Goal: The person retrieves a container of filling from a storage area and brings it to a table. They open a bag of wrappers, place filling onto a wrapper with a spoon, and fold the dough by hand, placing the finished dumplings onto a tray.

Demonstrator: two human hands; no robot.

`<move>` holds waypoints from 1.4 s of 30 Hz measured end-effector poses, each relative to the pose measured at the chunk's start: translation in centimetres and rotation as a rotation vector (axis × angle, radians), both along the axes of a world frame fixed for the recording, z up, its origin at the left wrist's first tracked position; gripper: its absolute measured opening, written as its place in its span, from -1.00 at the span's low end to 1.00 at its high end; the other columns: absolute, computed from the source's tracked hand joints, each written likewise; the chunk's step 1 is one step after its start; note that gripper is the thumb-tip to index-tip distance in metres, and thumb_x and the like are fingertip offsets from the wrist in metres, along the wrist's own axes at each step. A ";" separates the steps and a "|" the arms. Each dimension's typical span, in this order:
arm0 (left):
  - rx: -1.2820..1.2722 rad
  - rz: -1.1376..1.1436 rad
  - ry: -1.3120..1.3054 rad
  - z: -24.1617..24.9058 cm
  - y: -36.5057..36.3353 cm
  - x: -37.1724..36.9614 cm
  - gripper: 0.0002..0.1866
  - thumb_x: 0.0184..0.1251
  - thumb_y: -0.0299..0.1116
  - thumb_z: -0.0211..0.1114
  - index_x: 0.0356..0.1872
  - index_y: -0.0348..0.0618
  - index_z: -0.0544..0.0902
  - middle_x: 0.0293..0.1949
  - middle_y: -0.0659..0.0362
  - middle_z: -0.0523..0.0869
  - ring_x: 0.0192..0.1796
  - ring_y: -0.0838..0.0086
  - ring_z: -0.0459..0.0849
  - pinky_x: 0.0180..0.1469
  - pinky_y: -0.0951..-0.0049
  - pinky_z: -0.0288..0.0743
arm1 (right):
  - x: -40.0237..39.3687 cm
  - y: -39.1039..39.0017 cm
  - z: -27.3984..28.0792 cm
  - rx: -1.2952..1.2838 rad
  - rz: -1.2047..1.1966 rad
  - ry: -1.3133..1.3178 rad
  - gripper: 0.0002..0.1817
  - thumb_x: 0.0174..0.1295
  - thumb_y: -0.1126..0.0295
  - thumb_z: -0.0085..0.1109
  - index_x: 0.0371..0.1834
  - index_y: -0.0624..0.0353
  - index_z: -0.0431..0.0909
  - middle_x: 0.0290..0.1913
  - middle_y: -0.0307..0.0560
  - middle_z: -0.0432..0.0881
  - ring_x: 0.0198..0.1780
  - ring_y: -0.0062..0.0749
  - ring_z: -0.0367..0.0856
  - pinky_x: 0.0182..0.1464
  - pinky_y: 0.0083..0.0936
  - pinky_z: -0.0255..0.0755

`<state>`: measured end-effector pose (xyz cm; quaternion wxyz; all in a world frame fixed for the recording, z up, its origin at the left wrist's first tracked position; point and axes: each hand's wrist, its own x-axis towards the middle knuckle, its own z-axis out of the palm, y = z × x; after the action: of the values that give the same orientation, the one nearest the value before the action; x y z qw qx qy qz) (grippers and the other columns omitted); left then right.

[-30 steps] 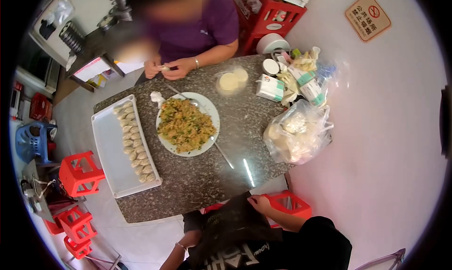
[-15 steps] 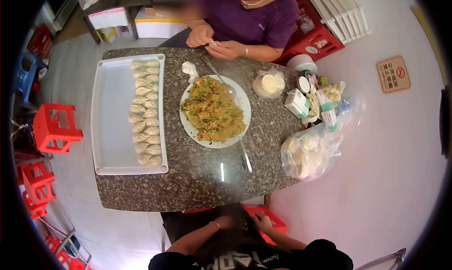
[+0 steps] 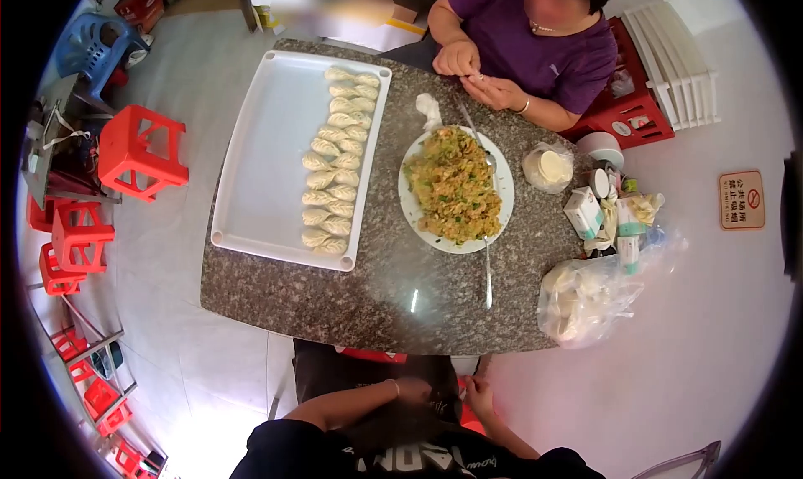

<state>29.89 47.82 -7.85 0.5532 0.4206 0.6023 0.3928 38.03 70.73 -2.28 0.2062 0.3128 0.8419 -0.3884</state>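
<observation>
Dumplings point(image 3: 337, 163) already fill two rows along the right side of the white tray point(image 3: 259, 153) at the bench's point(image 3: 376, 299) far-left corner; the tray's left half is bare, and the plate of filling point(image 3: 454, 186) at mid-bench looks barely dented, so I judge plenty remains. My left hand point(image 3: 413, 390) and right hand point(image 3: 478, 393) sit below the near edge at my lap, well apart from all that; whether they grip anything I cannot tell.
</observation>
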 end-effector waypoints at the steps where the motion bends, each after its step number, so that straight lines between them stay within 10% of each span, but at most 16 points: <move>1: -0.075 -0.023 0.018 -0.2 0.0 -0.9 -0.67 0.15 -0.16 0.17 -0.29 -0.24 0.64 -0.26 -0.09 0.68 -0.16 0.05 0.65 -0.10 0.12 0.48 | -0.4 -0.1 -0.4 -0.005 0.006 -0.001 -0.77 0.25 0.32 0.14 -0.33 0.30 0.61 -0.58 -0.05 0.52 -0.53 -0.55 0.46 -0.41 -0.49 0.39; 10: -0.230 0.515 0.297 -4.2 -5.9 -3.5 -0.54 0.37 -0.05 -0.01 0.18 -0.08 0.42 0.15 -0.02 0.50 -0.01 0.11 0.61 0.00 0.18 0.49 | -3.0 -1.5 -4.2 -0.028 0.304 0.141 -0.83 0.27 0.36 0.16 -0.26 0.24 0.64 -0.54 -0.13 0.59 -0.52 -0.63 0.47 -0.45 -0.60 0.35; 16: -0.305 0.697 0.090 -7.4 -10.3 -2.1 -0.67 0.31 -0.06 0.21 -0.30 -0.15 0.65 -0.30 0.08 0.67 -0.37 0.30 0.63 -0.27 0.30 0.48 | -2.9 -1.6 -6.5 -0.038 0.322 0.363 -0.85 0.24 0.39 0.18 -0.28 0.23 0.65 -0.50 -0.08 0.61 -0.51 -0.56 0.52 -0.46 -0.57 0.36; 20: 0.074 1.012 0.163 -8.9 -11.8 1.1 -0.80 0.25 -0.33 0.32 -0.46 -0.21 0.55 -0.51 0.22 0.56 -0.49 0.54 0.53 -0.44 0.47 0.39 | -0.8 -2.0 -7.9 -0.018 0.395 0.636 -0.85 0.26 0.39 0.12 -0.28 0.20 0.65 -0.43 -0.02 0.59 -0.44 -0.26 0.56 -0.38 -0.47 0.40; 26: -0.070 0.962 -0.257 -3.5 -13.8 5.2 -0.79 0.36 -0.24 0.22 -0.40 -0.14 0.53 -0.51 0.31 0.61 -0.49 0.70 0.54 -0.46 0.69 0.41 | -0.3 0.9 -0.8 -0.096 0.092 0.865 -0.81 0.36 0.48 -0.06 -0.10 0.22 0.55 -0.46 -0.20 0.53 -0.44 -0.62 0.50 -0.41 -0.67 0.37; 36: -0.014 1.156 -0.075 1.8 -13.2 8.8 -0.87 0.27 -0.34 0.30 -0.29 -0.16 0.58 -0.42 0.30 0.63 -0.38 0.64 0.61 -0.33 0.65 0.45 | -14.2 28.3 12.6 0.454 -0.376 1.505 -0.78 0.26 0.47 -0.03 -0.14 0.26 0.59 -0.30 0.01 0.68 -0.24 -0.30 0.66 -0.12 -0.47 0.48; 42: -0.023 1.177 -0.066 2.7 -12.1 11.3 -0.88 0.27 -0.38 0.29 -0.26 -0.18 0.58 -0.40 0.29 0.63 -0.35 0.64 0.60 -0.29 0.66 0.44 | -15.7 32.6 10.1 0.456 -0.184 0.824 -0.84 0.11 0.42 0.16 -0.40 0.32 0.63 -0.56 -0.11 0.62 -0.57 -0.46 0.61 -0.51 -0.48 0.50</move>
<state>41.17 35.70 -5.17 0.2651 -0.0029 0.7211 0.6401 22.30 103.36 7.82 -0.2539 0.2430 0.8861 -0.3021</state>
